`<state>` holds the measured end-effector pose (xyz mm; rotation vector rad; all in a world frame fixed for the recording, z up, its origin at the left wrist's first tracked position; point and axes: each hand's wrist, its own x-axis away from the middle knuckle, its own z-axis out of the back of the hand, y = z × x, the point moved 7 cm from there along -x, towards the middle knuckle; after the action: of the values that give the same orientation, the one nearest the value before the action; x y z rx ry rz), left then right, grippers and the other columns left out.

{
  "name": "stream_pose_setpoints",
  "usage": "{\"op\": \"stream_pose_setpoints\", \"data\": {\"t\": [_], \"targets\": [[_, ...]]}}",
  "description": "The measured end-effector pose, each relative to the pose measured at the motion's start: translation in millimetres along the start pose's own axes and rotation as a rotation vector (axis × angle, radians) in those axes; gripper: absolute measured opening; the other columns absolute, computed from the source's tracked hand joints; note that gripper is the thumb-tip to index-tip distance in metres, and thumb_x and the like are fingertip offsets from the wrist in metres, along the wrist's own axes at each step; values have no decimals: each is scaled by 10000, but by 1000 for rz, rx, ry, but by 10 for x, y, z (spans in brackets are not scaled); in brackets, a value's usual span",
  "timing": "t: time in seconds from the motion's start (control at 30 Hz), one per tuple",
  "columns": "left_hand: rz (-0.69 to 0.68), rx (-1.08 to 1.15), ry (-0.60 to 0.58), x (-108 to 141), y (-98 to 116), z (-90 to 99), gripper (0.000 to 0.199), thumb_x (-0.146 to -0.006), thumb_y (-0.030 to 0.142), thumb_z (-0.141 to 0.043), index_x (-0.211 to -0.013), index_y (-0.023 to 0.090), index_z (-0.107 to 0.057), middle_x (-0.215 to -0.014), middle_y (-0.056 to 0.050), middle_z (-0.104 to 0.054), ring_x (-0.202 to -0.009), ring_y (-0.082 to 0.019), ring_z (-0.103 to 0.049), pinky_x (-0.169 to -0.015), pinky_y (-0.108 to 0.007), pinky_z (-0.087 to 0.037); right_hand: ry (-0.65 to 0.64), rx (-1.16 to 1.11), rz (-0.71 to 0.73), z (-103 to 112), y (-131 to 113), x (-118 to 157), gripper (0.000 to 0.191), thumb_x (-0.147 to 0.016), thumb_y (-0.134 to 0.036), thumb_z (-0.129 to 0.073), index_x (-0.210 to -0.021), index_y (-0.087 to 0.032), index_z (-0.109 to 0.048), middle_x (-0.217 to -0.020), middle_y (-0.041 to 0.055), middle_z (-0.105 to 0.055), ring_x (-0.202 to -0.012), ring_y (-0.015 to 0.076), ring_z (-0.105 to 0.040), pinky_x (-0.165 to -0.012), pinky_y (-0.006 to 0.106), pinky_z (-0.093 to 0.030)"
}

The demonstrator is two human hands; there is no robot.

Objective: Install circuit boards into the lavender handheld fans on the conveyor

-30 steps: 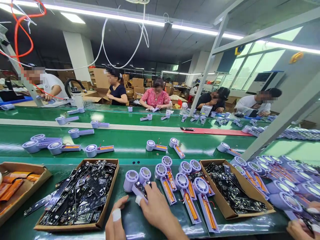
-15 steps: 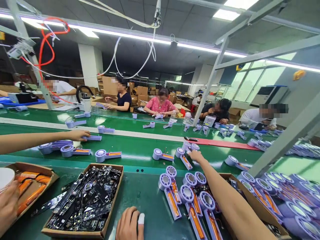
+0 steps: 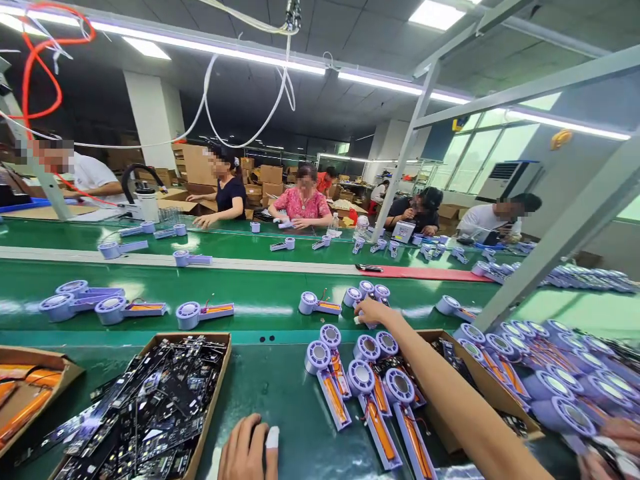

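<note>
My left hand (image 3: 249,448) rests on the green tabletop at the bottom centre. Its fingers lie loosely spread, a white cover on the thumb, and it holds nothing. My right hand (image 3: 373,311) reaches across to the green belt, fingers closed around the handle part of a purple handheld fan body, which they mostly hide. Round fan heads (image 3: 367,288) stand just behind these fingers. Between my arms lie several open fan bodies (image 3: 361,377) with orange battery packs in their handles. Left of my left hand is a cardboard box (image 3: 226,360) heaped with black circuit boards (image 3: 165,400).
Orange batteries (image 3: 30,407) fill a box at far left. Many fan bodies (image 3: 555,387) crowd the right, near another person's hands (image 3: 613,440). A slanted metal post (image 3: 530,273) stands there. More fan bodies (image 3: 187,313) lie on the belt; co-workers sit across.
My right hand has moved onto the fan body on the belt. A co-worker's arm at left has gone from view, and other hands appear at bottom right. The view has shifted right.
</note>
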<state>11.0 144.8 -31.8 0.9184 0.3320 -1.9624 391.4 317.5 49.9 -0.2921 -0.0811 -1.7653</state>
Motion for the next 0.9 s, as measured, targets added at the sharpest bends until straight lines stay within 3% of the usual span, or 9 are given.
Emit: {"op": "stream_pose_setpoints", "data": {"t": [0.07, 0.3, 0.4, 0.57, 0.67, 0.77, 0.9], "targets": [[-50, 4, -16, 37, -15, -61, 218, -901, 366, -488, -932, 248, -668, -967, -62, -725, -874, -233, -674, -706, -327, -518, -48, -11, 39, -69, -75, -40, 312, -932, -333, -582, -1200, -175, -565, -1213, 79, -586, -1016, 214, -611, -853, 422, -527], [164, 67, 5, 93, -14, -155, 350, -961, 372, -357, -881, 215, -659, -980, -103, -689, -939, -263, -631, -782, -395, -481, -119, -84, 176, 33, -519, -157, 327, -928, -335, -588, -1208, -169, -559, -1212, 78, -585, -1014, 218, -613, -847, 425, -529], [164, 77, -28, 63, 1, -147, 292, -947, 350, -405, -899, 210, -658, -991, -100, -685, -943, -259, -627, -796, -389, -475, -79, -106, 190, 73, -789, -108, 322, -929, -338, -586, -1201, -168, -564, -1205, 76, -588, -1010, 220, -614, -845, 421, -530], [235, 118, -185, 36, 26, -126, 181, -907, 268, -485, -963, 217, -649, -1078, -97, -662, -1013, -272, -609, -840, -411, -483, 50, -160, 224, 211, -1171, 82, 329, -929, -341, -586, -1208, -168, -560, -1206, 75, -587, -1008, 221, -614, -841, 421, -532], [319, 180, -245, -12, 94, -35, 192, -905, 222, -468, -984, 222, -643, -1116, -99, -646, -1061, -285, -591, -887, -444, -472, 132, -207, 284, 311, -1416, 256, 318, -931, -351, -582, -1190, -167, -565, -1181, 70, -595, -981, 207, -619, -827, 412, -532], [379, 288, -247, -96, 180, 133, 210, -908, 204, -450, -985, 220, -645, -1074, -102, -661, -1029, -281, -607, -876, -439, -484, 202, -256, 352, 290, -1653, 568, 296, -919, -402, -564, -1047, -142, -624, -1030, 58, -645, -867, 188, -626, -749, 338, -507], [418, 512, -184, -234, 237, 491, 249, -932, 199, -401, -1001, 213, -640, -976, -87, -694, -915, -223, -657, -801, -335, -526, 239, -305, 425, -85, -1857, 1209, 333, -853, -441, -516, -779, -162, -682, -749, 53, -676, -728, 218, -628, -592, 259, -412]]}}
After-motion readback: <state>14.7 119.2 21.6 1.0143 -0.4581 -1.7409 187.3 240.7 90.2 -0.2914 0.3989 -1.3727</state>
